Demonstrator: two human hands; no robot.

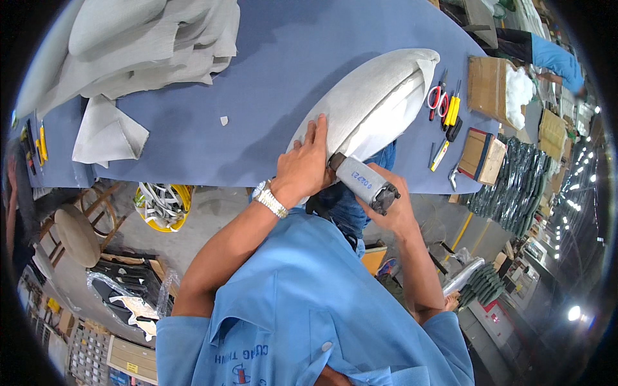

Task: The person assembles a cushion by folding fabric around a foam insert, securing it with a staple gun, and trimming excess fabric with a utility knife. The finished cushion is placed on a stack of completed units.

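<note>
A seat cushion or padded panel (347, 93), covered in light grey fabric, leans at the front edge of the blue-topped table. Its cover is parted along the right side, where white material shows. My left hand (306, 161) rests on the cover's lower left part with fingers stretched out flat; the thumb is mostly hidden. In my right hand (396, 209) is a grey pneumatic staple gun (362, 180), my fingers wrapped round its handle. The gun's nose points at the cushion's lower edge, close beside my left hand. Whether it touches the cushion I cannot tell.
Grey fabric (141, 51) lies heaped at the far left, with a folded piece (109, 135) nearer. Right of the cushion are red-handled scissors (438, 101), yellow-handled tools (452, 111), a utility knife (440, 156) and a cardboard box (487, 87). A yellow bucket (180, 219) stands below left. Another person (557, 61) is far right.
</note>
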